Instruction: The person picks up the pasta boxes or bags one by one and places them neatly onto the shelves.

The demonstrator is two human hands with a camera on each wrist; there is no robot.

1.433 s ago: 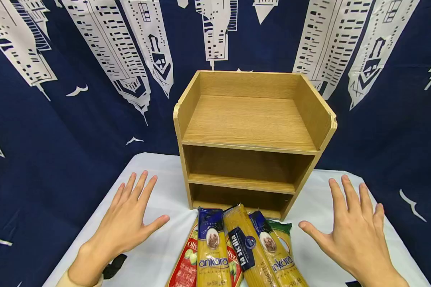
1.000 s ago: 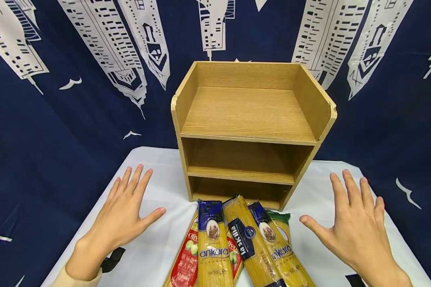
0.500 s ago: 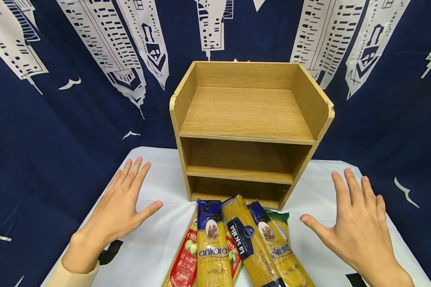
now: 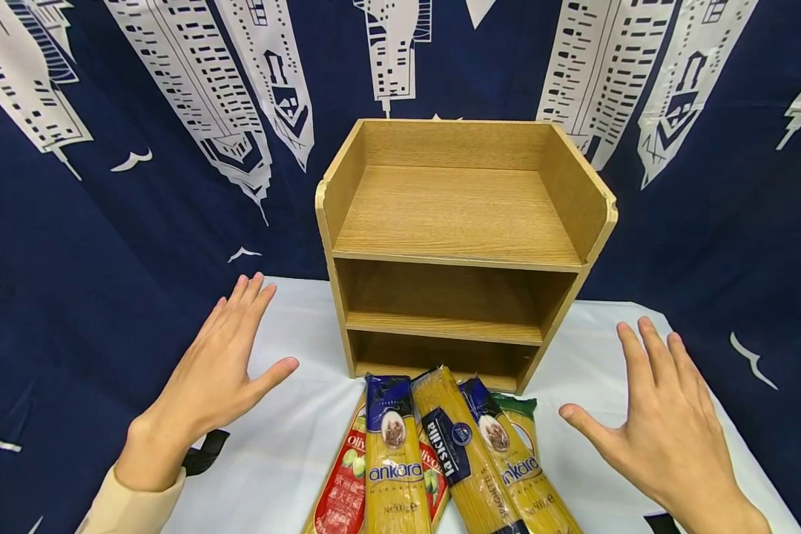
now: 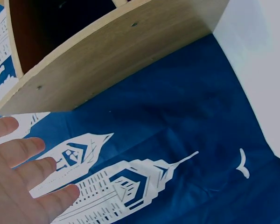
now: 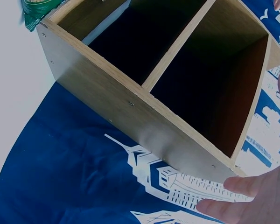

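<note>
My left hand (image 4: 210, 371) hovers over the left of the table, fingers straight, thumb spread, holding nothing. On the right, my right hand (image 4: 667, 423) is held out the same way, palm down. Between them lie several packs of spaghetti, overlapping in a fan: a blue-topped ankara pack (image 4: 395, 460), a la sicilia pack (image 4: 463, 445), a second ankara pack (image 4: 517, 467), red Olivoila packs (image 4: 343, 482) beneath, and a green-topped pack (image 4: 522, 415). Behind them stands a wooden shelf unit (image 4: 457, 215). Each wrist view shows one side of it beyond the spread fingers.
A white cloth covers the table (image 4: 274, 460). The packs' upper ends lie right before the shelf's lowest compartment (image 4: 440, 356). A dark blue curtain (image 4: 140, 222) printed with white buildings hangs behind and at both sides.
The head view has tilted down a little. My left hand has moved slightly up and left, its fingers drawing closer together. My right hand has barely shifted; packs and shelf stay put.
</note>
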